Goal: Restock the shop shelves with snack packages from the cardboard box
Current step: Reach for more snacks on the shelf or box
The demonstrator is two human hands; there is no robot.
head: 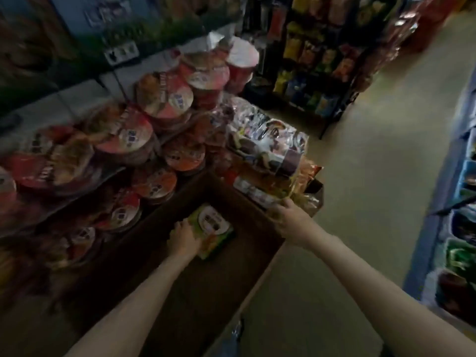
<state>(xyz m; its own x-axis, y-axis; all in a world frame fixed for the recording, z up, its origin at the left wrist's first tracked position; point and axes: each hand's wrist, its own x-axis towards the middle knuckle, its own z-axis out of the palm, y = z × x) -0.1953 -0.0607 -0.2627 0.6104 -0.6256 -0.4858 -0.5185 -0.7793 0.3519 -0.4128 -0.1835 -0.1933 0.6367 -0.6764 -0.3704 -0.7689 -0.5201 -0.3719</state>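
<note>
A green snack package with a round picture on its face lies inside the open cardboard box, low in the middle of the frame, tilted against the dark bottom. The person's left hand lies on the package's lower left edge, fingers curled over that edge and gripping it. The right hand is at the box's far right rim, just right of centre; its fingers seem to close over the rim or the bags just behind it, but motion blur leaves the grip impossible to tell. Both bare forearms reach in from the bottom of the frame.

Touching the box's far edge is a heap of glossy snack bags. To the left, shelves slope across the frame, loaded with stacked red-lidded noodle bowls. In the upper right a dark rack holds yellow, orange and blue packets. A pale floor runs up the right side, bordered by a blue shelf unit at the right edge.
</note>
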